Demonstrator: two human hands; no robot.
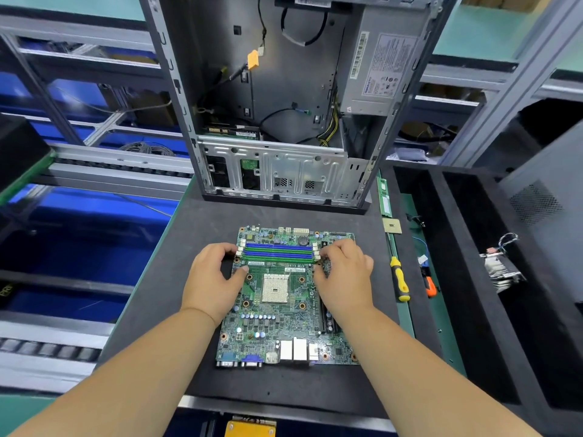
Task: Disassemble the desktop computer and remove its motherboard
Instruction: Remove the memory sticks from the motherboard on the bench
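**Both hands at the memory slots, board out on the mat**

The left hand [212, 276] sits at the left end of the memory slots [279, 252], fingers curled down onto the white latches there, thumb resting on the board's edge. The right hand [343, 275] mirrors it at the other end, fingertips bent onto the right-hand latches. Whether either hand truly pinches a latch or only presses it, I cannot tell from here.

Under them the motherboard [277, 313] lies flat on the dark mat [164, 279], out of the case, its rear ports toward the person and its bare processor socket [275, 287] showing between the two wrists. Blue and green slots run across between the fingertips.

Beyond the board stands the opened computer case [284, 121], its side off, loose cables hanging inside and the power supply [383, 67] in its upper right corner.

To the right, a yellow-and-black screwdriver [399, 280] lies at the mat's edge, a processor chip [391, 226] farther up, and a heatsink [501, 269] rests in the black tray [457, 279] beside.
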